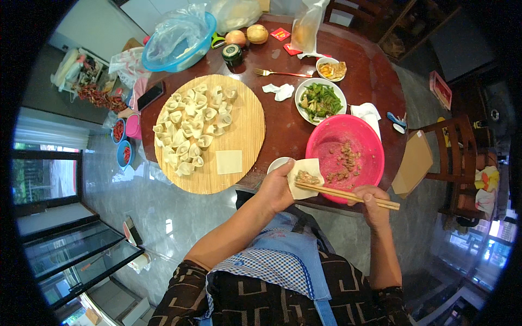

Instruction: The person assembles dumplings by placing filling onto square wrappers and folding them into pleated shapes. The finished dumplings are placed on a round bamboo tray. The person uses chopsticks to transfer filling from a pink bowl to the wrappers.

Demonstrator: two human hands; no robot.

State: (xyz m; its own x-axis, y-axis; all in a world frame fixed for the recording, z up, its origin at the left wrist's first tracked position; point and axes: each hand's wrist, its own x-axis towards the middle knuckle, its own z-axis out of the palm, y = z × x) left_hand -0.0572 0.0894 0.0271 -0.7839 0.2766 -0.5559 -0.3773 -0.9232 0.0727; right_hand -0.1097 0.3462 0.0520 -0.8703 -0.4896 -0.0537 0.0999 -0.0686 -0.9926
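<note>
My left hand (278,186) holds a square dough wrapper (306,192) with minced filling (306,177) on it. In my right hand (372,204) is a pair of wooden chopsticks (346,195), their tips at the filling. Just beyond, a pink plastic bowl (321,140) holds more filling, low on its inner wall and bottom. To the left lies a round slatted wooden board (240,130) with many folded wontons (187,126) and one flat wrapper (229,162) near its front edge. A small white dish (279,163) is partly hidden behind my left hand.
Behind the pink bowl stand a plate of green vegetables (320,102) and a small food bowl (331,69). A fork (283,73), crumpled tissue (282,92), dark jar (232,55) and blue basin (206,45) are farther back. A phone (150,96) lies left of the board.
</note>
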